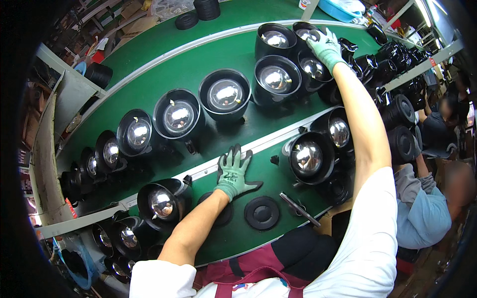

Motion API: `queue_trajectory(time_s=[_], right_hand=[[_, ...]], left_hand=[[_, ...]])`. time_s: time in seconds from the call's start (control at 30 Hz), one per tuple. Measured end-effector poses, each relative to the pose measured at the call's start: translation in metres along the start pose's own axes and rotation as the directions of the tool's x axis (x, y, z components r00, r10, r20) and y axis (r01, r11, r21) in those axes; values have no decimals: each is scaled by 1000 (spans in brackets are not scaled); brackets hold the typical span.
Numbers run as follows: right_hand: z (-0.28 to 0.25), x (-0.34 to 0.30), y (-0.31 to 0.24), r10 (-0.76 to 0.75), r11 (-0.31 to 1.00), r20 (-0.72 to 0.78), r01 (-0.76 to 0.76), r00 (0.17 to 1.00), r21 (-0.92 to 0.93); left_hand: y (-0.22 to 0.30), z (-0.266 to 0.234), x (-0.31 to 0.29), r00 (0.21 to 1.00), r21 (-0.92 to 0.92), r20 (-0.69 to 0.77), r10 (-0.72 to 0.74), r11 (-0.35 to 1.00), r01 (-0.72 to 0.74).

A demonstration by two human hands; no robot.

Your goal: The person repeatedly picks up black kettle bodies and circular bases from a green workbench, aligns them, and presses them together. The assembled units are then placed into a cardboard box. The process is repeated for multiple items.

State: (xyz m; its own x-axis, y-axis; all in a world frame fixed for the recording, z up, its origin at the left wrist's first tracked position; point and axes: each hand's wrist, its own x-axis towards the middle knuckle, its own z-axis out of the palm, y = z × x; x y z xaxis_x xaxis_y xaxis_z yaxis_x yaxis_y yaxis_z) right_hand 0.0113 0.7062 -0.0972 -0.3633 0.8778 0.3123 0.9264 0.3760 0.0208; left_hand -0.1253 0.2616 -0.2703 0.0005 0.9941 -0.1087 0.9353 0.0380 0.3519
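Observation:
My left hand (pixel 232 175), in a green glove with dark fingertips, lies flat with spread fingers by the pale metal rail (pixel 206 170). It holds nothing. Below it, a black disc (pixel 262 213) lies on the green work surface; another is partly hidden by my left wrist. My right hand (pixel 326 48), gloved alike, reaches to the far right. Its fingers bend over the rim of a black cup-shaped housing (pixel 304 31), which has a shiny metal dome inside. Another such housing (pixel 314 68) stands just below that hand, partly covered by it.
A row of similar housings (pixel 225 94) curves across the green belt (pixel 164 69). More stand on the near side, such as one housing (pixel 161 202) at left. A dark flat tool (pixel 300 209) lies near the front edge. Co-workers (pixel 422 203) sit at the right.

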Motion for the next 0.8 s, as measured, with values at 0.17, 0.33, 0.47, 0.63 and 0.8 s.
queue_trajectory(time_s=[0.17, 0.33, 0.47, 0.63, 0.8], right_hand=[[11, 27, -23, 228, 927, 380, -319, 897, 197], [-2, 17, -43, 392, 918, 371, -384, 842, -100], [5, 11, -46, 302, 952, 158, -304, 940, -11], [7, 8, -16, 184, 981, -137, -172, 973, 91], [-56, -5, 25, 72, 952, -519, 96, 852, 289]], left_hand=[[-2, -2, -1, 1000, -38, -20, 7, 999, -8], [-3, 2, 1, 1000, -26, -3, 1, 1000, -1], [-4, 6, 1, 1000, -33, -13, 6, 999, -7], [-5, 3, 0, 1000, -30, -20, 5, 1000, -6], [-5, 0, 0, 999, -30, -45, 14, 999, -15]])
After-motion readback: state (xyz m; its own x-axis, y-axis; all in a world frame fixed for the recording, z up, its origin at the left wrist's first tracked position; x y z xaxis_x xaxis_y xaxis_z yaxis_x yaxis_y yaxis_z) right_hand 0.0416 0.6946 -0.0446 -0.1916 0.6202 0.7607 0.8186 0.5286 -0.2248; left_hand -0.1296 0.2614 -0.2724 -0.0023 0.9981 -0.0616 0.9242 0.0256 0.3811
